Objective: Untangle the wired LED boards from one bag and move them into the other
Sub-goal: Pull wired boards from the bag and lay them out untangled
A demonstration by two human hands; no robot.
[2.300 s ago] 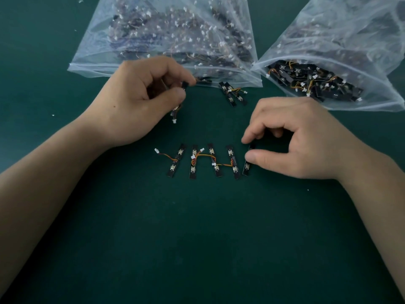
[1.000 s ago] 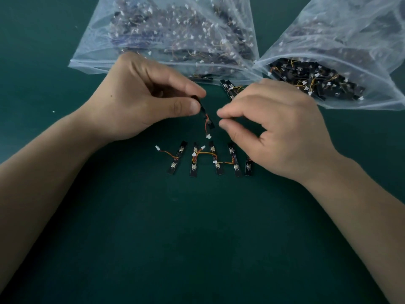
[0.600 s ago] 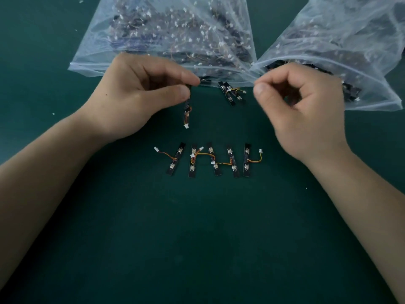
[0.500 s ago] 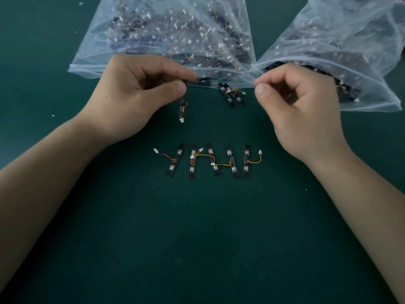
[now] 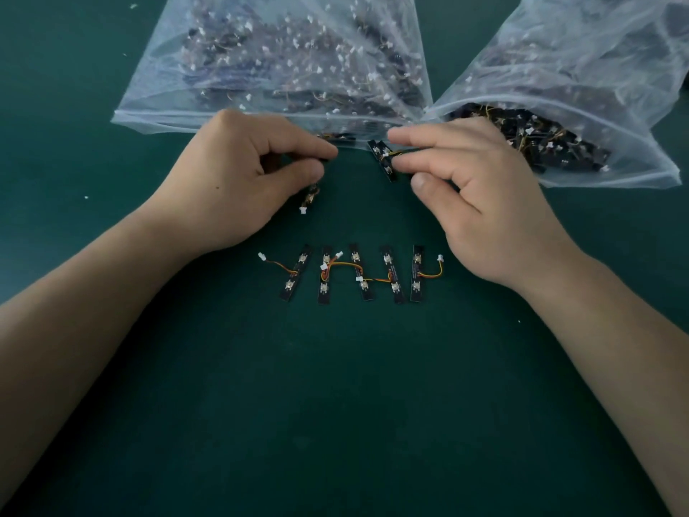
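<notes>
Head view, left hand: the left hand (image 5: 238, 181) is curled, with thumb and forefinger pinched on one LED board (image 5: 311, 192). The board's wire and white plug hang down below the grip, and the hand is raised just off the green surface (image 5: 335, 404).
Head view, right hand: the right hand (image 5: 484, 203) is half closed, forefinger stretched out and thumb tucked below. Its fingertips (image 5: 400, 165) lie on the orange wire of a loose cluster (image 5: 383, 160). Whether a pinch has closed on it I cannot tell.
Where the cluster lies: toward the far edge of the surface, at the mouth of the fuller bag (image 5: 283, 57) and between the two hands. It is touching the right fingertips and apart from the left ones.
Key relation: the cluster's boards run slantwise, far end leaning left. Their wire leads off to the right, straight into the right hand, so that hand is the nearer one and comes at it along the wire.
Sorted boards: a row of five boards (image 5: 360, 273) lies mid-surface, nearer the person than both hands, long axes running roughly near to far and side by side. Some of their wires cross onto neighbouring boards.
Second bag: the other bag (image 5: 581, 80) sits at the far right corner, mouth open toward the right hand, with dark boards heaped inside the opening.
Likely step: the cluster probably needs drawing clear by its wire and then teasing apart. The stiff little boards could snag each other if pulled sideways.
</notes>
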